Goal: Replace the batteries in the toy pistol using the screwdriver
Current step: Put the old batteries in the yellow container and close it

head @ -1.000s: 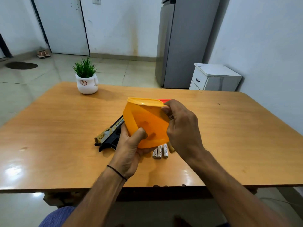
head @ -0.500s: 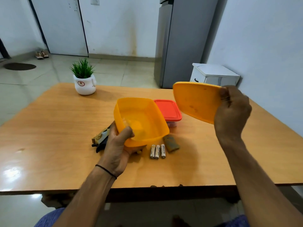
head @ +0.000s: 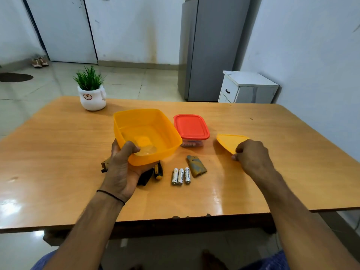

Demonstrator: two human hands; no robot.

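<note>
1. By my reading, the battery cover is off the toy pistol and three batteries lie loose, both just near-right of the yellow box. I cannot tell whether they are old or new. Refitting and screwing shut remain.
2. The left hand grips the box's near rim, thumb inside.
3. The right hand pinches the lid, well right of the box, low over the surface.
4. The toy pistol lies under the box and left hand, mostly hidden, with the screwdriver beside it.

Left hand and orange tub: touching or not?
Touching. The head view shows the left hand with its thumb hooked over the near rim of the orange tub and its palm cupped beneath the base. The right hand pinches the orange lid.
</note>
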